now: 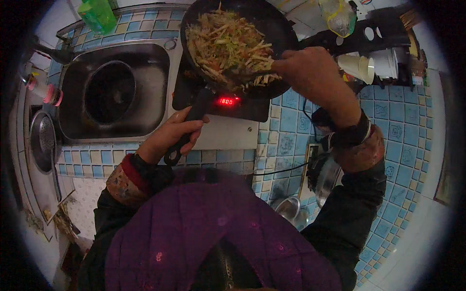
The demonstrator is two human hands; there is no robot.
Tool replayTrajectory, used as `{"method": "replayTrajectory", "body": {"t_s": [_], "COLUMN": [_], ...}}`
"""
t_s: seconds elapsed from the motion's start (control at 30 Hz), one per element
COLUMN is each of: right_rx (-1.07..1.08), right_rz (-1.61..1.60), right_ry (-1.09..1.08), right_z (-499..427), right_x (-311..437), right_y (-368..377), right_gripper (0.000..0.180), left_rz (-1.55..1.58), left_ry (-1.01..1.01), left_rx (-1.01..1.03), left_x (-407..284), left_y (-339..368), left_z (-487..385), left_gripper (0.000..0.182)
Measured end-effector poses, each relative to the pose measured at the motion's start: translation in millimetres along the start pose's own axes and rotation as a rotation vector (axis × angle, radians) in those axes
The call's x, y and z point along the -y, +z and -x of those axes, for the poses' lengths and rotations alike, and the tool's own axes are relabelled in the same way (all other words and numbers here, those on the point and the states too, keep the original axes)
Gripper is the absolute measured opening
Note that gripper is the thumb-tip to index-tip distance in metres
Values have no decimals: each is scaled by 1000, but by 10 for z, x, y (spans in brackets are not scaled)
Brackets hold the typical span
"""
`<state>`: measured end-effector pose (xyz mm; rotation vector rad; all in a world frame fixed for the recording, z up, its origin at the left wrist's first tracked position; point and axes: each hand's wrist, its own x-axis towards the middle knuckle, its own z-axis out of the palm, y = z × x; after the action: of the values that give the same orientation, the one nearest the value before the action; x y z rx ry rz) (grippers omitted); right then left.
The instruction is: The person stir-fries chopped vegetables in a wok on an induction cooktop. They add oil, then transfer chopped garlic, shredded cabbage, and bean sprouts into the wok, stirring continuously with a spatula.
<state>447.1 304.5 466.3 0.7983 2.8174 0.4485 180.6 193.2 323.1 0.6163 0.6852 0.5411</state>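
Note:
A dark wok (pixel 282 32) sits over a black electric cooktop (pixel 251 111) with a lit red display. Shredded vegetables (pixel 229 42) fill much of the wok, mostly on its left and lower side. Below the wok, my left hand (pixel 178 132) is closed around the black wok handle (pixel 199 105). Over the wok's right rim, my right hand (pixel 309 69) grips a utensil whose wooden-looking handle shows only in part; its far end is hidden among the vegetables.
Left of the cooktop is a steel sink (pixel 153 83) with a round dark pan or lid (pixel 109 92) in it. Stacked cups (pixel 360 69) stand right of the wok. A steel colander (pixel 45 138) lies at the far left. Metal bowls (pixel 287 209) are lower right, near a black cable (pixel 282 170).

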Motion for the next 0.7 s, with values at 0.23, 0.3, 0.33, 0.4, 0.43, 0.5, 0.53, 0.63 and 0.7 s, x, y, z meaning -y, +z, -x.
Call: {"method": "replayTrajectory", "body": {"t_s": [0.23,0.3,0.33,0.4,0.43,0.5,0.53,0.63,0.7], "right_rx": [56,42,143,171,198,324,321,394,395], "right_rz": [87,122,84,62,47,33,52,56,-309], "right_ry": [185,276,374,415,441,594,617,725,679], "right_z": [-259,-261,-221,-84,-6,107,171,227,219], "right_x": [-50,-155,-223,-385,-468,-648,-747,-856,-906], "right_y": [498,461,387,185,103,67,95,539,795], "right_gripper": [10,10,13,15,17,13,12,15,17], "left_rz": [-6,4,25,11,19,22,30,55,28], "left_ry": [24,10,8,18,21,7,0,-9,-19], "left_rx": [21,4,12,-4,6,-15,-20,13,-2], "left_x": [-3,3,6,17,22,19,16,-6,-14], "left_y": [-8,-9,-6,9,20,38,46,56,61], "left_z": [-10,-15,-18,-17,-17,-5,-4,-10,-20], "left_gripper": [25,25,25,24,24,24,24,24,24]}}
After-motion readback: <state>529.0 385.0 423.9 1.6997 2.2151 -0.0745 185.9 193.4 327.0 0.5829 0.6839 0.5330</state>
